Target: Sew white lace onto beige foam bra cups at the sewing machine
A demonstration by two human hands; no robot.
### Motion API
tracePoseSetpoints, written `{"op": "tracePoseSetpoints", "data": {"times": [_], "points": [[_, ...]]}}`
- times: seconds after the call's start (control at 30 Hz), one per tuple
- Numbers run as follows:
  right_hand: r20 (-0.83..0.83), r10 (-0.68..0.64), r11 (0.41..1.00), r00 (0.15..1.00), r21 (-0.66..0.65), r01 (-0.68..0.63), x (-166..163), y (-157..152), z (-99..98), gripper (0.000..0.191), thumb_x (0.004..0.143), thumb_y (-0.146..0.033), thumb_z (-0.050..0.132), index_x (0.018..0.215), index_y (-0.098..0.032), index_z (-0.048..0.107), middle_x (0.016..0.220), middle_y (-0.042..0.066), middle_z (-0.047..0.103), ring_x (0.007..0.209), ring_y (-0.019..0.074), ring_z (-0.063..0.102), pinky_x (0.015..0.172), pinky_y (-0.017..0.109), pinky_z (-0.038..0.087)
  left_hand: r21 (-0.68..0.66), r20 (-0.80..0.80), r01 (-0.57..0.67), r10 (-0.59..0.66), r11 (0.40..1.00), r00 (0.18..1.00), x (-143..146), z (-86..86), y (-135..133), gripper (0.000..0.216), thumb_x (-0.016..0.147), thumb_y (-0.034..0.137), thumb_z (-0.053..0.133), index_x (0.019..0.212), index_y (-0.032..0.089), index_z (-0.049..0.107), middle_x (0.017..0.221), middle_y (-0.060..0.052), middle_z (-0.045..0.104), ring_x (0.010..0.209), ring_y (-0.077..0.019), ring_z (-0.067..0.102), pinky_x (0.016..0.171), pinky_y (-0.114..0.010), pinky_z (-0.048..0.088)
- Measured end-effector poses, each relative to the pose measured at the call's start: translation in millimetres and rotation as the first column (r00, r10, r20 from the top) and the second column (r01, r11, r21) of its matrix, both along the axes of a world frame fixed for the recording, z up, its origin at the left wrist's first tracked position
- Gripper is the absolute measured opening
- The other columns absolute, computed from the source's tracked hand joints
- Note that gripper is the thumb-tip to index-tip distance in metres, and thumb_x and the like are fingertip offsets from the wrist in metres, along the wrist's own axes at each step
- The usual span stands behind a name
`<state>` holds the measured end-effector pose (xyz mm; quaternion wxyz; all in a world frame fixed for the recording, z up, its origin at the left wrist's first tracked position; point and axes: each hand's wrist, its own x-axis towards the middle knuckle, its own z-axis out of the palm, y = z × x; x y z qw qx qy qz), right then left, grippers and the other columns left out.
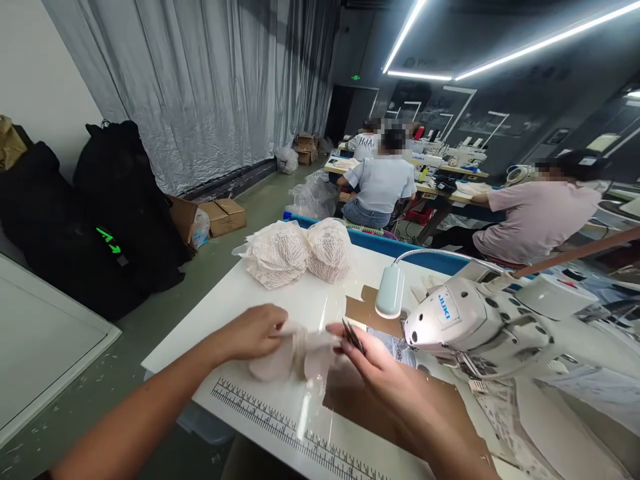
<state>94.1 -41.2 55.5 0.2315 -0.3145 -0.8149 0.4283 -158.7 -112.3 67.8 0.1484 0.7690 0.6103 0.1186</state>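
Observation:
My left hand [255,331] is closed in a pinch on the left end of a pale pink fabric piece [295,353] held just above the white table [210,333]. My right hand [380,373] grips the fabric's right end and also holds small dark snips [353,335] between its fingers. The fabric stretches between both hands, blurred by motion. A white JUKI sewing machine [465,320] stands just right of my right hand, with a small lamp [390,291] on a gooseneck over it.
Two stacks of lace pieces [297,252] lie at the table's far side. A printed ruler [280,427] runs along the near edge. Brown card [363,308] lies by the machine. Black bags [100,213] and cardboard boxes [223,217] sit on the floor left. Other people sit at benches behind.

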Motion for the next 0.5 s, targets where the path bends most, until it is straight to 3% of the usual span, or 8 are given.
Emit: {"op": "tracePoseSetpoints", "data": {"times": [0.07,0.1,0.17,0.2,0.23,0.3,0.37,0.5], "points": [[-0.209,-0.053,0.966,0.977,0.235,0.102,-30,22,5.9,0.027,0.093,-0.031,0.04,0.113,-0.022,0.056,0.118,0.009,0.063,0.111,0.0208,0.059,0.098,0.04,0.047,0.22,0.001,-0.136,0.139,0.966,0.99,-19,26.0,7,0.015,0.085,0.027,0.046,0.072,0.019,0.047,0.074,-0.002,0.058,0.069,-0.0169,0.054,0.061,-0.028,0.039],[-0.289,-0.079,0.925,0.954,0.336,0.178,-44,35,9.9,0.029,0.093,-0.028,0.04,0.118,-0.021,0.054,0.124,0.01,0.059,0.116,0.0211,0.056,0.103,0.043,0.043,0.381,-0.004,-0.19,0.208,0.905,0.978,-28,40.6,15,0.018,0.088,0.031,0.044,0.076,0.019,0.049,0.077,-0.003,0.06,0.072,-0.0185,0.055,0.064,-0.03,0.04],[-0.424,-0.101,0.82,0.9,0.476,0.317,-67,63,17.7,0.032,0.093,-0.025,0.038,0.123,-0.021,0.051,0.134,0.012,0.052,0.124,0.0218,0.05,0.106,0.045,0.04,0.664,0.018,-0.26,0.333,0.701,0.943,-43,66.0,39,0.017,0.091,0.032,0.042,0.09,0.018,0.052,0.095,-0.007,0.063,0.089,-0.022,0.057,0.078,-0.035,0.043],[-0.458,-0.1,0.774,0.883,0.521,0.358,-76,77,20.0,0.032,0.093,-0.024,0.037,0.122,-0.021,0.052,0.136,0.012,0.05,0.128,0.0226,0.046,0.108,0.046,0.038,0.732,0.01,-0.247,0.353,0.635,0.936,-49,73.7,54,0.016,0.093,0.031,0.041,0.095,0.019,0.052,0.105,-0.008,0.063,0.097,-0.0224,0.056,0.085,-0.037,0.042],[-0.465,-0.117,0.751,0.878,0.536,0.384,-83,91,20.5,0.033,0.093,-0.022,0.036,0.122,-0.02,0.053,0.139,0.013,0.048,0.132,0.023,0.042,0.11,0.048,0.035,0.755,-0.034,-0.196,0.337,0.626,0.941,-54,76.8,69,0.015,0.093,0.027,0.041,0.098,0.018,0.052,0.114,-0.008,0.062,0.106,-0.0225,0.054,0.092,-0.038,0.04],[-0.416,-0.163,0.744,0.895,0.543,0.388,-91,114,14.9,0.037,0.092,-0.02,0.033,0.123,-0.018,0.053,0.139,0.014,0.048,0.133,0.0225,0.04,0.112,0.048,0.032,0.69,-0.138,-0.1,0.266,0.717,0.954,-62,67.9,98,0.015,0.09,0.022,0.043,0.1,0.017,0.053,0.127,-0.01,0.056,0.121,-0.0245,0.047,0.099,-0.041,0.037],[-0.245,-0.202,0.793,0.948,0.527,0.305,-91,129,1.8,0.04,0.09,-0.02,0.034,0.126,-0.017,0.052,0.14,0.014,0.048,0.133,0.0227,0.04,0.112,0.049,0.032,0.485,-0.199,-0.064,0.181,0.872,0.963,-67,44.4,120,0.03,0.085,0.03,0.055,0.11,0.015,0.053,0.134,-0.014,0.051,0.128,-0.0288,0.042,0.1,-0.044,0.038],[-0.142,-0.208,0.817,0.968,0.519,0.252,-68,126,-28.4,0.044,0.09,-0.019,0.036,0.132,-0.021,0.049,0.139,0.012,0.05,0.133,0.0229,0.041,0.111,0.05,0.033,0.403,-0.128,-0.075,0.137,0.912,0.982,-74,1.9,136,0.079,0.074,0.058,0.064,0.135,0.013,0.041,0.144,-0.018,0.04,0.134,-0.0307,0.037,0.107,-0.044,0.036]]}}
